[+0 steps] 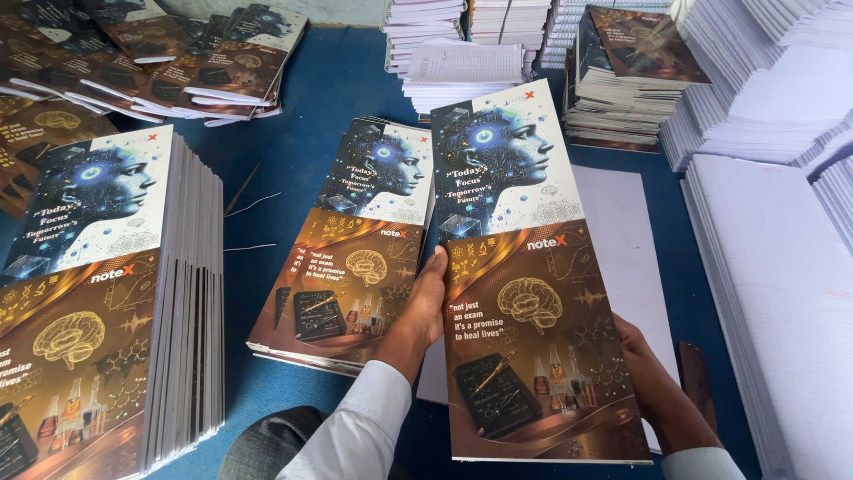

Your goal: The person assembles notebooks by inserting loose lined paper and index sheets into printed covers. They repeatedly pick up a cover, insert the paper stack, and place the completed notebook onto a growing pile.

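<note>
I hold one long printed cover sheet flat in front of me, with a blue robot-head picture on its upper half and a brown brain picture below. My left hand grips its left edge at mid-height. My right hand grips its right edge lower down, partly hidden behind the sheet. Under the sheet lies a white sheet on the blue table. Just left of my left hand is a low pile of the same covers.
A tall stack of covers stands at the left. More covers are fanned out at the back left. Piles of white ruled paper blocks fill the right side and the back, one block topped by a cover.
</note>
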